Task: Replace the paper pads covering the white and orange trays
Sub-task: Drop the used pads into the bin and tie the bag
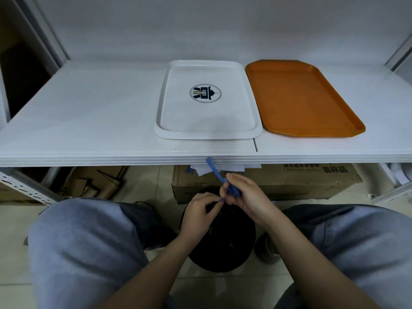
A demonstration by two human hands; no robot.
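Below the shelf edge, over a black bin [219, 241], the right hand [244, 195] grips a wad of blue tape [231, 190] and the left hand [200, 214] pinches its end. Both trays, white [208, 132] and orange [312, 128], lie bare ahead, long axes pointing away; the white 1 is nearer.

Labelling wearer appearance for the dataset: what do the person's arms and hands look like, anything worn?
Both forearms are bare, with no sleeves in view. The left hand and right hand have no gloves, and no rings, watch or wristband are visible. The fingers are bare too. Light grey-blue trousers cover the knees.
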